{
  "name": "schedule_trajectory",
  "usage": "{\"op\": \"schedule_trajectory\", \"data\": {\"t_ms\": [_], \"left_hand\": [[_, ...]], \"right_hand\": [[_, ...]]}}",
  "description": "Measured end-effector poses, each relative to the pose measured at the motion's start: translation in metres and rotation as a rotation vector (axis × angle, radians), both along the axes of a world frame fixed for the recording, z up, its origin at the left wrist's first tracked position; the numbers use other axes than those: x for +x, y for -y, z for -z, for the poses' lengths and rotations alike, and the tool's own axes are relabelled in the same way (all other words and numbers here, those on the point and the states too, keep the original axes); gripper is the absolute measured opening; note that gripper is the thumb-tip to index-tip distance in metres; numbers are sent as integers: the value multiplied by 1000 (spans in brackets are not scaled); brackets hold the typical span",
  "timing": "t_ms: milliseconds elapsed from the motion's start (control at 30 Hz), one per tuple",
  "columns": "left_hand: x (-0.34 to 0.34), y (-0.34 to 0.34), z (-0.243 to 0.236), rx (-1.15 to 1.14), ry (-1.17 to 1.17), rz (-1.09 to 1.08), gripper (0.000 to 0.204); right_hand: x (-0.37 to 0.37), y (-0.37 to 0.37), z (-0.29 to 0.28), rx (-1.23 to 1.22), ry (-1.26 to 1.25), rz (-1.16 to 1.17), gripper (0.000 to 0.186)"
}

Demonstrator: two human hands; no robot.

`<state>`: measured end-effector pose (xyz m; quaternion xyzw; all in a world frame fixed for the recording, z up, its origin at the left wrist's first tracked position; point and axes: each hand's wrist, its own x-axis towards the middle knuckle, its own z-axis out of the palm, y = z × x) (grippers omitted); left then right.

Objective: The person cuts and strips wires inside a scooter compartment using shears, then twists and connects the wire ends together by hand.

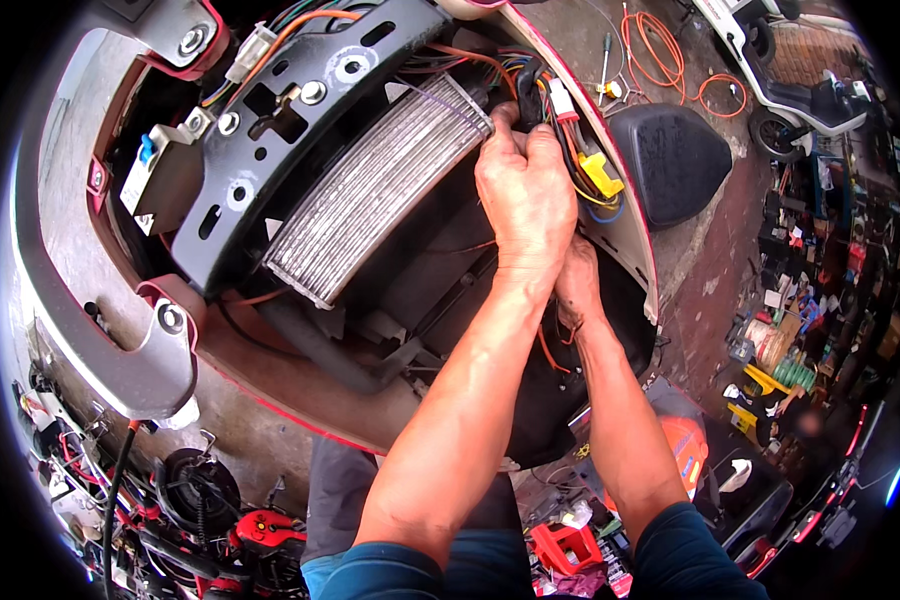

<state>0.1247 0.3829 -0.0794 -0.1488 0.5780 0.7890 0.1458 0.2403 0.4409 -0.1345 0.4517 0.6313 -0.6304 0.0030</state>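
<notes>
At the upper centre of the frame, the person's left hand (525, 190) curls its fingers by the upper-right end of a finned metal block (380, 190), near bundled wires (530, 88); what it grasps is hidden. The right hand (578, 280), just below, is partly covered, its grip impossible to tell.

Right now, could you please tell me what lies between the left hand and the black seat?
In the head view, wires, a yellow connector and the red-edged panel lie between the left hand and the black seat.
</notes>
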Motion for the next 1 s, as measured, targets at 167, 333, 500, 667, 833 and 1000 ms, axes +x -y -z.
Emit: {"op": "schedule_trajectory", "data": {"t_ms": [167,333,500,667,833,1000], "left_hand": [[52,2,-41,-89,-200,116,44],[138,120,-63,-263,-504,258,35],[210,190,-70,-404,-280,372,23],[225,279,-45,-664,-197,332,19],[249,363,22,-701,3,311,20],[256,432,50,-781,5,415,22]], "right_hand": [[26,-59,28,463,-146,-290,32],[-4,8,-11,112,164,-18,39],[34,17,-7,395,74,120,45],[46,111,-64,688,-16,-69,46],[69,199,-112,587,-71,-534,45],[65,210,-104,751,-32,-418,49]]}}
